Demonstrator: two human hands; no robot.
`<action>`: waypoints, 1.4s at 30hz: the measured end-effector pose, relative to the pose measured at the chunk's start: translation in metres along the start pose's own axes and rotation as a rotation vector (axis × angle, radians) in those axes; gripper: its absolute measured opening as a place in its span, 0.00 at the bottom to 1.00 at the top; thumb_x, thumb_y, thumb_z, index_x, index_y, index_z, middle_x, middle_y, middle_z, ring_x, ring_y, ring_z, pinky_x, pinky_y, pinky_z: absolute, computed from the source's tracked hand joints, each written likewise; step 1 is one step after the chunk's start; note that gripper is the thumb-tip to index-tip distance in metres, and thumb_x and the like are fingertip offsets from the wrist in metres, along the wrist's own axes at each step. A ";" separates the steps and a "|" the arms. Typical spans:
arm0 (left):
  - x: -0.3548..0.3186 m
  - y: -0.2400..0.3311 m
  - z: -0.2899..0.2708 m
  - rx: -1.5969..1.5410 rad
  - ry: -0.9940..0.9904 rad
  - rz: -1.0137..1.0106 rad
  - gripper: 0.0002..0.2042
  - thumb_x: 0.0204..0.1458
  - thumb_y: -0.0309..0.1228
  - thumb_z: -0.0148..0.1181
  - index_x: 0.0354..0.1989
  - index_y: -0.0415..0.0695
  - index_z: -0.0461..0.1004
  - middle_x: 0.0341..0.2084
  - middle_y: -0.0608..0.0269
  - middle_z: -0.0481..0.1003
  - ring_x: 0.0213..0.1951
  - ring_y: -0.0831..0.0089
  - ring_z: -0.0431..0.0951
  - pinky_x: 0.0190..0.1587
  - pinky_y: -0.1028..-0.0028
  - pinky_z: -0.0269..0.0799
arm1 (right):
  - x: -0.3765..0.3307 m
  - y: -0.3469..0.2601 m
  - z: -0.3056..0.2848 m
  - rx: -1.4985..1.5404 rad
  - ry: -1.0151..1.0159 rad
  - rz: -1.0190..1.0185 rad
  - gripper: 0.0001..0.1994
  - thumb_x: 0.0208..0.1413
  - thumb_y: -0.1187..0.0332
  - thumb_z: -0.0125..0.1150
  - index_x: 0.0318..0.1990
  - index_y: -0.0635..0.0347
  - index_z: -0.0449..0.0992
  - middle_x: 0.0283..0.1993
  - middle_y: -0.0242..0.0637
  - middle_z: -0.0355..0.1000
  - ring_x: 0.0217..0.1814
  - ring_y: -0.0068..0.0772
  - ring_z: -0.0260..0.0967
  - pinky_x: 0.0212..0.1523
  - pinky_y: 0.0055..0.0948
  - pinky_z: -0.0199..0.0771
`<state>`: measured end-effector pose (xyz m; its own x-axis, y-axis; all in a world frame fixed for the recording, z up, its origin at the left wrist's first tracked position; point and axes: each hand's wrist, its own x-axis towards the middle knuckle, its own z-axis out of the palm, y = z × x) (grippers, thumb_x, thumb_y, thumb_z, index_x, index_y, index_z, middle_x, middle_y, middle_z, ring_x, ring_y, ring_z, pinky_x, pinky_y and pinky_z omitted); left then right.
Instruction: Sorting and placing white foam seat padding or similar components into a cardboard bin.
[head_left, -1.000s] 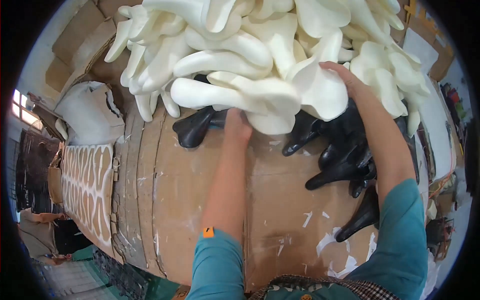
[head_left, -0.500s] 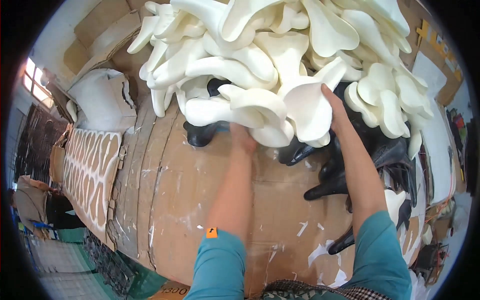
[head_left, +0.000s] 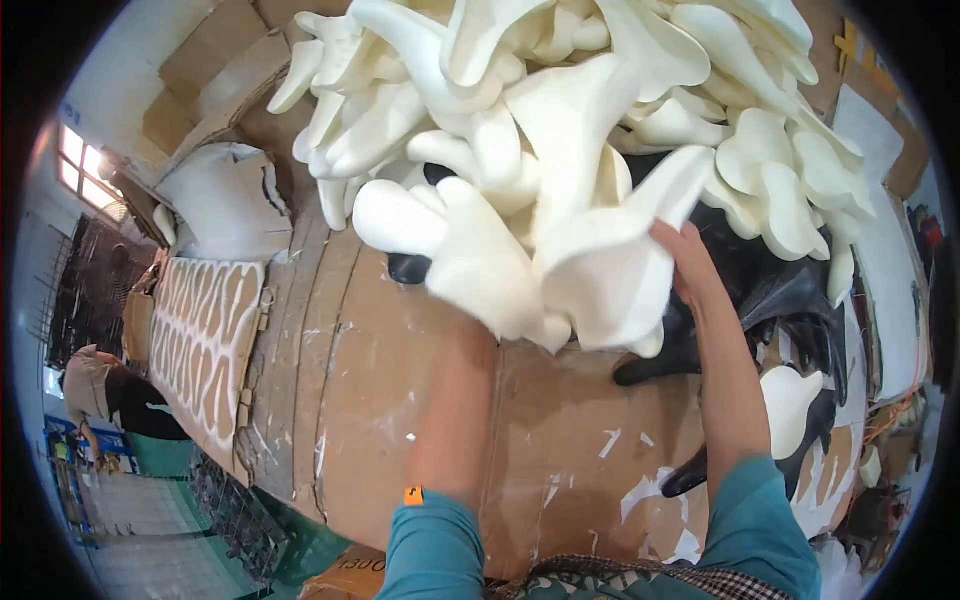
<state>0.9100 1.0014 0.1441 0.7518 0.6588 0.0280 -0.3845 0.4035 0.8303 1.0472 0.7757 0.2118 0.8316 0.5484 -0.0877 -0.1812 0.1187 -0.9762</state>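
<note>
My right hand (head_left: 684,258) grips the right edge of a cream-white moulded foam piece (head_left: 606,290), which has a broad rounded end and a narrower neck. My left wrist (head_left: 468,328) runs under another foam piece (head_left: 478,258), slightly blurred; that hand's fingers are hidden beneath it, so I cannot tell their hold. Both pieces tilt toward me at the front of a large heap of similar foam pieces (head_left: 570,125). Glossy black pieces (head_left: 790,290) lie under and to the right of the heap. Another black piece (head_left: 408,268) shows near my left hand.
Cardboard (head_left: 390,400) covers the work surface, with white scraps (head_left: 645,490) at the right. One foam piece (head_left: 790,405) lies apart near my right forearm. At the left is a board with white outlines (head_left: 205,345). Another person (head_left: 120,395) bends over beyond it.
Both my hands have moved toward me, drawing the front foam pieces nearer and tilting them. The left hand has gone out of sight beneath them. The other person bends lower.
</note>
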 end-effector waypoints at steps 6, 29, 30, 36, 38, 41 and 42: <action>-0.116 0.045 -0.038 0.167 0.194 -0.016 0.19 0.50 0.29 0.47 0.52 0.36 0.61 0.45 0.53 0.68 0.47 0.65 0.68 0.47 0.69 0.67 | -0.099 0.013 0.024 0.049 -0.007 0.008 0.23 0.45 0.62 0.62 0.44 0.71 0.69 0.40 0.42 0.71 0.39 0.30 0.68 0.41 0.28 0.68; -0.847 0.195 -0.168 0.388 1.478 -0.380 0.24 0.41 0.18 0.50 0.52 0.33 0.61 0.46 0.48 0.67 0.47 0.63 0.68 0.46 0.70 0.66 | -0.502 0.115 0.260 -0.362 -1.748 -0.441 0.29 0.39 0.59 0.63 0.51 0.59 0.65 0.55 0.50 0.56 0.59 0.53 0.47 0.59 0.43 0.49; -0.847 0.179 -0.160 0.381 1.528 -0.403 0.24 0.41 0.18 0.50 0.52 0.33 0.61 0.46 0.47 0.67 0.47 0.63 0.68 0.46 0.70 0.66 | -0.500 0.130 0.256 -0.593 -1.624 -0.640 0.28 0.37 0.60 0.64 0.49 0.58 0.66 0.54 0.50 0.57 0.58 0.53 0.48 0.58 0.43 0.50; -0.932 0.084 -0.202 0.449 1.686 -0.360 0.25 0.41 0.20 0.48 0.52 0.36 0.62 0.42 0.52 0.70 0.37 0.69 0.72 0.34 0.75 0.69 | -0.391 0.176 0.217 -1.097 -0.801 -0.995 0.27 0.34 0.63 0.65 0.47 0.57 0.69 0.50 0.45 0.64 0.54 0.49 0.57 0.57 0.46 0.50; -0.930 0.089 -0.215 0.734 1.639 -0.365 0.24 0.42 0.21 0.49 0.53 0.37 0.61 0.39 0.55 0.71 0.32 0.71 0.72 0.30 0.78 0.68 | -0.327 0.162 0.178 -1.054 -0.767 -0.956 0.27 0.35 0.59 0.64 0.46 0.58 0.68 0.48 0.44 0.64 0.53 0.47 0.57 0.54 0.43 0.54; -0.871 0.124 -0.230 0.857 1.560 -0.321 0.24 0.40 0.20 0.49 0.52 0.36 0.62 0.42 0.54 0.71 0.39 0.68 0.72 0.40 0.75 0.66 | -0.267 0.136 0.102 -1.371 -0.685 -0.505 0.38 0.35 0.55 0.67 0.55 0.61 0.60 0.53 0.50 0.61 0.57 0.48 0.57 0.56 0.41 0.55; -0.835 0.144 -0.226 0.756 1.547 -0.291 0.24 0.39 0.20 0.50 0.51 0.36 0.64 0.44 0.52 0.71 0.46 0.64 0.71 0.48 0.72 0.64 | -0.258 0.133 0.069 -1.252 -0.781 -0.308 0.37 0.37 0.55 0.66 0.54 0.65 0.60 0.53 0.51 0.62 0.55 0.46 0.60 0.56 0.39 0.58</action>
<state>0.1059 0.6527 0.1142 -0.5888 0.7530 -0.2938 0.3099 0.5460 0.7784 0.7728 0.7074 0.1187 0.1994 0.9722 -0.1227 0.8309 -0.2341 -0.5047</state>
